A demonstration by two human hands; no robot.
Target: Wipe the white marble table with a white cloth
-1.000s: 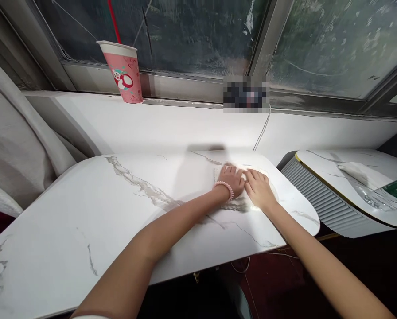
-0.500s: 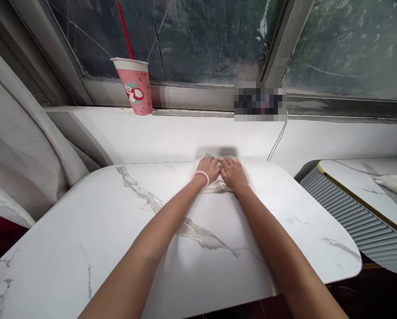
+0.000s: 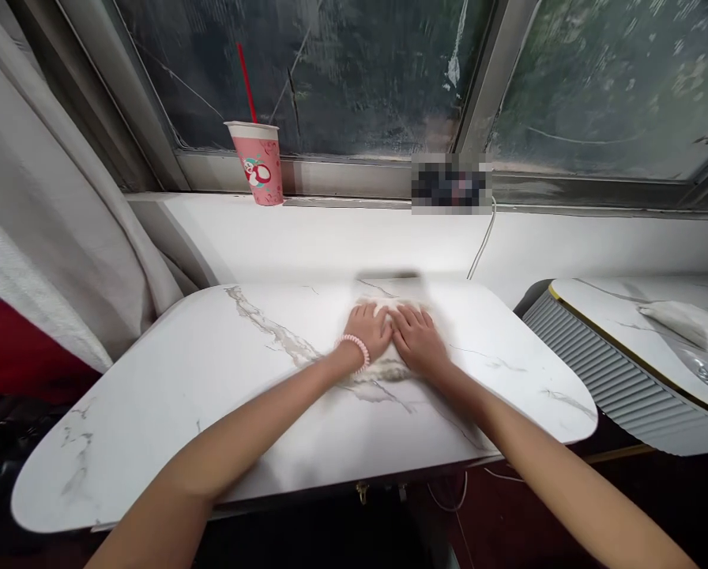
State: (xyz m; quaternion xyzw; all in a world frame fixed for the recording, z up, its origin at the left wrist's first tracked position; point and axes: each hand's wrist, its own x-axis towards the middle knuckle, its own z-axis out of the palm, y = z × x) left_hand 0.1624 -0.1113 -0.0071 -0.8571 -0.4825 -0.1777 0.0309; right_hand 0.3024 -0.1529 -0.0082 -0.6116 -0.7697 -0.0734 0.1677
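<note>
My left hand [image 3: 369, 330], a pink coiled band [image 3: 357, 350] round its wrist, lies flat with fingers stretched forward on a whitish cloth [image 3: 389, 370]. Beside it, my right hand [image 3: 418, 338] presses on the same cloth with its fingers out and slightly apart. The thumbs nearly meet in the middle. Neither hand is closed round the cloth, which is partly hidden under them and blurred at its edges. It rests on a white marble-patterned table [image 3: 259, 419], a short way from the wall.
On the window ledge stands a pink paper cup [image 3: 262, 166] with a red straw [image 3: 247, 83]. A pixelated dark object is there too, and a white cable [image 3: 483, 241] hangs beside it. At left hangs a grey curtain [image 3: 63, 182]. A second marble-topped piece [image 3: 615, 304] stands at right.
Both hands have drawn the cloth back from the wall edge toward me, elbows bending outward. The view has shifted, showing more of the table's near edge and the floor.
</note>
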